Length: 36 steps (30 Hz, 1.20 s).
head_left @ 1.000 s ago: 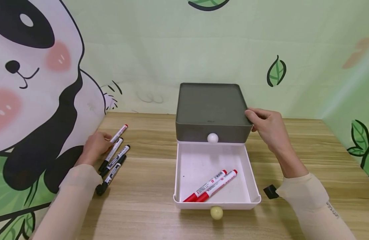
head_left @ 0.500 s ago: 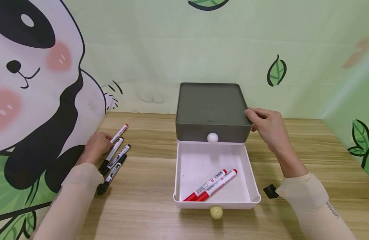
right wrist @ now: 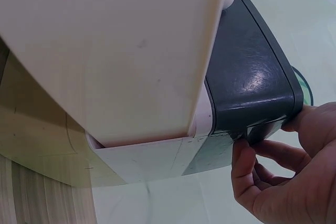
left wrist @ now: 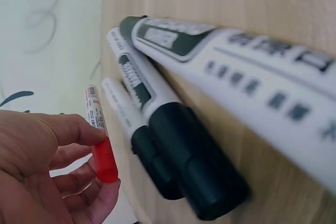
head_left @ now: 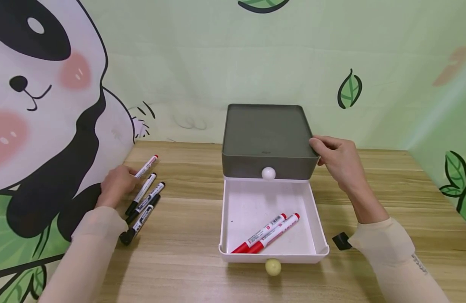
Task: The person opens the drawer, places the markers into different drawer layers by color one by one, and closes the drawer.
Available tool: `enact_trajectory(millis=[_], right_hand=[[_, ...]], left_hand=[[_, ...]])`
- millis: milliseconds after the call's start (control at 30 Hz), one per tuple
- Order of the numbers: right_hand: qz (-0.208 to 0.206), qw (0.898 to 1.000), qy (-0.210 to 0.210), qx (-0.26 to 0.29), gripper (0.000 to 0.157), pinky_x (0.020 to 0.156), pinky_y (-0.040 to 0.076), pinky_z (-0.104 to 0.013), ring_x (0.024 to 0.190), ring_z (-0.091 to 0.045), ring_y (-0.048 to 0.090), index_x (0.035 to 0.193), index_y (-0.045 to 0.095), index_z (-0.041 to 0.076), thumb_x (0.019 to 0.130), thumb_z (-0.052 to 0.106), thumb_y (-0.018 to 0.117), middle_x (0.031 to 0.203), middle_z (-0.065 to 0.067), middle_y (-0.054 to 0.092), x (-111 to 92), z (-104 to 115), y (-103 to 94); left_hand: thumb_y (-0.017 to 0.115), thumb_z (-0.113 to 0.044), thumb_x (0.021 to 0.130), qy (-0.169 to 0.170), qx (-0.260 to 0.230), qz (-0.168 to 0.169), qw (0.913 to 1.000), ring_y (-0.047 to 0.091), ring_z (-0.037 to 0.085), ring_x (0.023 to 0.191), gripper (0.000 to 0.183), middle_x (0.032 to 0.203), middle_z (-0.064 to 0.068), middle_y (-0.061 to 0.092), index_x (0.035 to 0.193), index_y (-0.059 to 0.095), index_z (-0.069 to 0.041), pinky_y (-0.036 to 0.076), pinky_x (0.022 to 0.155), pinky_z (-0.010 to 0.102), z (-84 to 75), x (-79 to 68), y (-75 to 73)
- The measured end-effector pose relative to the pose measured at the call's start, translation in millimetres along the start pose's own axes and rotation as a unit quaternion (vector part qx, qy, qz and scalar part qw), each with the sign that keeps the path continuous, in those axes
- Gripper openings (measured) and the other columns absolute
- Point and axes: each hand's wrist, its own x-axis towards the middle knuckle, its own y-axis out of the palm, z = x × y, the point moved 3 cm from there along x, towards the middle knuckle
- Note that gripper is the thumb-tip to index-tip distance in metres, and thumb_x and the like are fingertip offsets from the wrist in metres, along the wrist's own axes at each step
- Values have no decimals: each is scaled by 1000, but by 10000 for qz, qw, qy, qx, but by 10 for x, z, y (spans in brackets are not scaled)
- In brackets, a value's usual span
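At the left of the head view my left hand (head_left: 117, 185) pinches a red marker (head_left: 146, 166). The left wrist view shows the thumb and fingers around its red cap (left wrist: 105, 160). Just right of that hand lie several black-capped white markers (head_left: 144, 203), side by side and slanted. My right hand (head_left: 339, 162) grips the right side of a dark grey drawer box (head_left: 267, 130), thumb on the top rim. Beneath the grey part, a white drawer (head_left: 252, 193) is pulled out. Two red markers (head_left: 272, 233) lie slanted inside it.
A white knob (head_left: 268, 173) sits on the grey front and a yellow knob (head_left: 273, 267) on the drawer front. A small black piece (head_left: 342, 241) lies by the right sleeve. A printed backdrop (head_left: 180, 71) stands behind the wooden table (head_left: 187, 235).
My left hand has shifted slightly left, and the red marker has come with it, a little apart from the black markers. The right hand stays at the box.
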Motion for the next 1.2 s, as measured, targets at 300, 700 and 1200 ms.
enact_trajectory(millis=[300,700,1200], right_hand=[[21,10000,29,-24,43,68,50,-23,73,-14,60,132,71,4,104,36,61,110,-8,70,8,-15,6],[9,10000,5,-62,43,67,49,-23,74,-17,61,131,71,4,104,35,61,111,-9,70,20,-17,9],[-30,10000,-2,-33,42,66,50,-23,73,-15,59,130,72,4,103,35,62,104,-3,70,2,-9,0]], left_hand=[[67,-24,93,124,32,-151,9998,56,40,93,45,115,27,62,129,63,3,43,70,49,-15,-101,-79],[64,-20,97,620,-186,-397,9971,52,33,80,36,102,19,65,124,65,4,36,64,42,-237,-421,-318],[65,-16,95,1255,-190,-489,9907,53,28,77,32,97,14,66,122,68,-1,37,60,37,-635,-951,-603]])
